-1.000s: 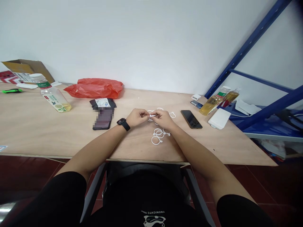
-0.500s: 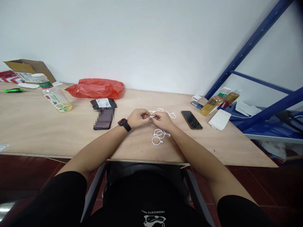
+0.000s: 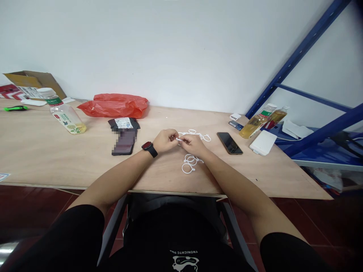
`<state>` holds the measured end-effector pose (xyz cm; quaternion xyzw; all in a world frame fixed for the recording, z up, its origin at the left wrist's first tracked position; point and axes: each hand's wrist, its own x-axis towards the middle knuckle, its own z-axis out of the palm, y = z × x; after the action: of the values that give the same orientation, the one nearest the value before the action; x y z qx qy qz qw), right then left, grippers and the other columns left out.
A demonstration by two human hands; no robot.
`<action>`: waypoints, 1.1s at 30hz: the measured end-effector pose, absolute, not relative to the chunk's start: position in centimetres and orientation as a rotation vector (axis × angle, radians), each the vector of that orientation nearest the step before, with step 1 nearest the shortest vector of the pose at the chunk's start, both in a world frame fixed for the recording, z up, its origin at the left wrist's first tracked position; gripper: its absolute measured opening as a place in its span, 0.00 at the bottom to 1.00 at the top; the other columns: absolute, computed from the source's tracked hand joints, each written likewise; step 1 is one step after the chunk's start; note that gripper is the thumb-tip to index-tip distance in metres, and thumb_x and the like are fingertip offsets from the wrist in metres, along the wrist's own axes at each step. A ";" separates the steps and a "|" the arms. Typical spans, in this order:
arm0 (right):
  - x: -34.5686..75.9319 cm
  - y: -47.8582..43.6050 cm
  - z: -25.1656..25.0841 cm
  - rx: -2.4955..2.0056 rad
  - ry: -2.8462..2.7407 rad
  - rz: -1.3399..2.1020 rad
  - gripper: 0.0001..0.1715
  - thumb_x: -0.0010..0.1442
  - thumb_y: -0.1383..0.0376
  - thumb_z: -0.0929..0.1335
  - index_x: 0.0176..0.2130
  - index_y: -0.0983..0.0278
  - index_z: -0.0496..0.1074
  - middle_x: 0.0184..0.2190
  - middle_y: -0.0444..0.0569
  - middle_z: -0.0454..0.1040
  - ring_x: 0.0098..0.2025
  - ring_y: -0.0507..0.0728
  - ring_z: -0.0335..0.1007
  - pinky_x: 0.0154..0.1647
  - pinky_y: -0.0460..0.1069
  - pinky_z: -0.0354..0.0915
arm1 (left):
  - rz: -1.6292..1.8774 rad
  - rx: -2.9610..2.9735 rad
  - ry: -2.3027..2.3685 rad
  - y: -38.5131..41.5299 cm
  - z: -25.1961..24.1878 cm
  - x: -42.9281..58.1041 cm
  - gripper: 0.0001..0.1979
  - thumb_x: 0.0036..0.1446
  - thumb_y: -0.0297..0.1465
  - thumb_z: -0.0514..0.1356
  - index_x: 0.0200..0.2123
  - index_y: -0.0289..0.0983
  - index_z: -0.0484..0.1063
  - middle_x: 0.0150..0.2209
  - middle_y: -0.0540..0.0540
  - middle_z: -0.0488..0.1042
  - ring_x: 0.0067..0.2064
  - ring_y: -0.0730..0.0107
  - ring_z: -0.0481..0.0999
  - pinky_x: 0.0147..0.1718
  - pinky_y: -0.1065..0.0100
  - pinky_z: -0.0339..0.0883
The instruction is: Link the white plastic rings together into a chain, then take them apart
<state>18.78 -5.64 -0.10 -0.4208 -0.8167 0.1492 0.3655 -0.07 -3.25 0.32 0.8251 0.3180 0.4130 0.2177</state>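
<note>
My left hand (image 3: 166, 139) and my right hand (image 3: 193, 144) meet over the middle of the table, fingertips pinched together. Between them is a small white plastic ring (image 3: 178, 139), mostly covered by the fingers; it looks like the loose curtain rings nearby. Just below my right hand lie several white curtain rings (image 3: 187, 168), overlapping one another, each with a small eyelet. Behind my hands more white rings (image 3: 207, 138) lie in a row, partly hidden by my fingers. A black watch (image 3: 149, 149) is on my left wrist.
On the wooden table (image 3: 159, 177), a phone (image 3: 229, 143), white case (image 3: 263, 142) and bottles (image 3: 256, 122) stand right. Leftward are a dark package (image 3: 124, 141), red plastic bag (image 3: 115, 106), tilted bottle (image 3: 66, 117) and cardboard box (image 3: 42, 81). A blue rack (image 3: 300, 56) rises at right.
Both hands stay together, with my right fingertips shifted slightly left along with the small white piece. More of the rings behind my right hand now shows. Other things have not moved.
</note>
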 end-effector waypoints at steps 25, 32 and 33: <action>21.5 -3.7 0.3 -1.208 -1.968 0.164 0.11 0.62 0.61 0.68 0.37 0.62 0.79 0.35 0.50 0.78 0.38 0.57 0.72 0.40 0.50 0.66 | 1.053 2.306 0.852 -3.4 0.2 0.2 0.06 0.57 0.31 0.61 0.35 0.35 0.76 0.32 0.48 0.75 0.30 0.74 0.70 0.33 0.70 0.66; 22.0 -4.0 1.1 -1.320 -1.992 0.075 0.11 0.59 0.59 0.70 0.40 0.61 0.79 0.41 0.52 0.77 0.42 0.59 0.72 0.45 0.53 0.66 | 0.574 2.569 0.442 -4.6 -0.2 1.1 0.09 0.56 0.37 0.65 0.38 0.39 0.79 0.40 0.45 0.75 0.41 0.67 0.74 0.44 0.67 0.67; 21.9 -4.1 1.1 -1.322 -1.979 0.070 0.11 0.59 0.60 0.70 0.41 0.62 0.79 0.41 0.52 0.77 0.41 0.58 0.72 0.44 0.52 0.66 | 0.566 2.573 0.440 -4.6 -0.3 1.2 0.09 0.56 0.37 0.65 0.38 0.39 0.79 0.40 0.44 0.74 0.42 0.67 0.75 0.45 0.67 0.67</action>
<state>21.95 -4.07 1.15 -0.5155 -0.7717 0.0274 0.3714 1.21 -4.61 -0.31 0.9368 0.1601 0.2061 0.2331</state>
